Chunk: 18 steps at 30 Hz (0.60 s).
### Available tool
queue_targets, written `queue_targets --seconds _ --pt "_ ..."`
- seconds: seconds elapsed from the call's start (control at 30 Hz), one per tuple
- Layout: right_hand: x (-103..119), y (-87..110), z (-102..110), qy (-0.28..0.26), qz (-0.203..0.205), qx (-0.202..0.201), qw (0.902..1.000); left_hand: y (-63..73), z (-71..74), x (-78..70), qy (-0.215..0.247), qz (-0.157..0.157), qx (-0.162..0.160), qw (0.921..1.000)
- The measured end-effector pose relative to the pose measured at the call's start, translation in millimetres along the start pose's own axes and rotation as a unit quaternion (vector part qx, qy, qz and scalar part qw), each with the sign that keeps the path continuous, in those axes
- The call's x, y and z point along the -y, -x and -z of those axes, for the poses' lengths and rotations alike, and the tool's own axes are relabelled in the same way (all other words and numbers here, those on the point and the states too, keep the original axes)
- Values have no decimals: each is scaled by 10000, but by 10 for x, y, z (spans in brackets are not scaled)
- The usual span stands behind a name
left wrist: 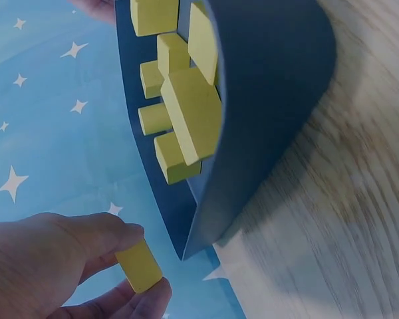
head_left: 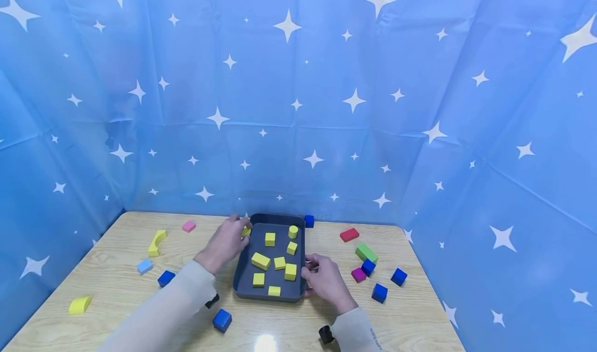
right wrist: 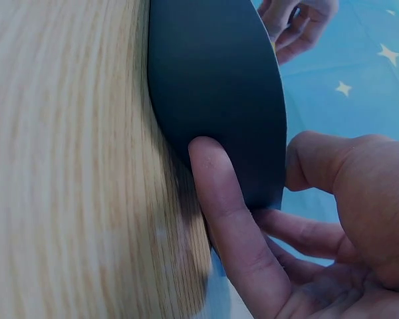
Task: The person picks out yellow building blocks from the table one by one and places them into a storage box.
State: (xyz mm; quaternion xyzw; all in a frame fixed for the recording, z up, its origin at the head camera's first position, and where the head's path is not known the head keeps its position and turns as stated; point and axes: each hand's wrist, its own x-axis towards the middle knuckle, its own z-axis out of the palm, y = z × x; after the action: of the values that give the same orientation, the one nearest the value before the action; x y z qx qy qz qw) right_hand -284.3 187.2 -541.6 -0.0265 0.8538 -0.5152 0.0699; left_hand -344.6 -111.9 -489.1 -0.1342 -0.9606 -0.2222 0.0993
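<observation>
A dark grey tray [head_left: 269, 296] holds several yellow blocks, among them a cylinder [head_left: 293, 231] and a rectangular block [head_left: 260, 261]. At the tray's far left rim, my left hand [head_left: 228, 243] pinches a yellow block [left wrist: 139, 267] between thumb and fingers. That block shows close beside the rim in the head view. My right hand [head_left: 326, 280] grips the tray's right side. In the right wrist view its thumb is at the rim and a finger [right wrist: 216, 173] lies along the outer wall [right wrist: 219, 80].
Left on the table lie a yellow arch [head_left: 156, 243], a yellow curved block [head_left: 80, 305], and pink [head_left: 188, 226], light blue [head_left: 145, 266] and dark blue [head_left: 166, 278] blocks. A blue cube [head_left: 222, 320] sits in front. Red [head_left: 349, 235], green [head_left: 366, 252], magenta [head_left: 358, 275] and blue [head_left: 380, 293] blocks lie right.
</observation>
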Motion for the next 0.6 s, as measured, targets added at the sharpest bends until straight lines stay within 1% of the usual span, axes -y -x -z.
queue_targets --seconds 0.2,0.4,0.6 --pt "7 -4 1 -67 24 31 10000 -24 -53 -59 -40 -123 -13 9999" --pt "2 5 1 -35 -18 -3 10000 -73 -132 -74 -56 -228 21 9997" --pt "11 -5 3 39 -64 -13 10000 -106 -178 -87 -26 -148 134 9998"
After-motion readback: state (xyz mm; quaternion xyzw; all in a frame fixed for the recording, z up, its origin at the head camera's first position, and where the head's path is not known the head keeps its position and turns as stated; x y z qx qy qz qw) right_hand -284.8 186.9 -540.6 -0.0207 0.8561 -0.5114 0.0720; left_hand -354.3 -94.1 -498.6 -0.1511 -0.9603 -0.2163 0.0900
